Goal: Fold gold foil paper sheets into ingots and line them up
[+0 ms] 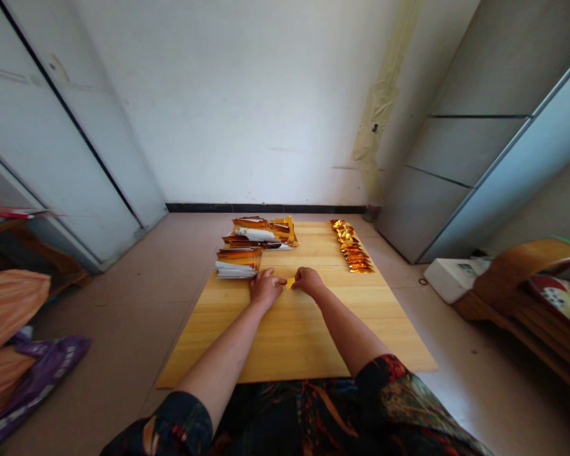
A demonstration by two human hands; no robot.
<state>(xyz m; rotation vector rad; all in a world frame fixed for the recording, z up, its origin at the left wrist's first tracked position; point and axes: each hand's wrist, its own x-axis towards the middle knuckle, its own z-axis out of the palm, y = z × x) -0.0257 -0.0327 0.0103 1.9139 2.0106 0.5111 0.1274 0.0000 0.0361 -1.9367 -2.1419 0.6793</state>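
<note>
Paper: yellow slip (290,283), mid-board, between your hands.
Grip: your left hand (265,287) and right hand (308,280) each pinch one end.
Handling: probably light, thin and easily creased; hold it by the edges.
Around: foil stacks (240,261) on the left, folded gold pieces (354,250) on the right, wooden board (289,342) beneath.

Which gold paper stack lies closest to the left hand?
The front stack, right beside the left hand; the other stacks sit farther back on the board.

Arms outstretched, left hand (266,286) and right hand (308,280) close together, fingers curled
</note>
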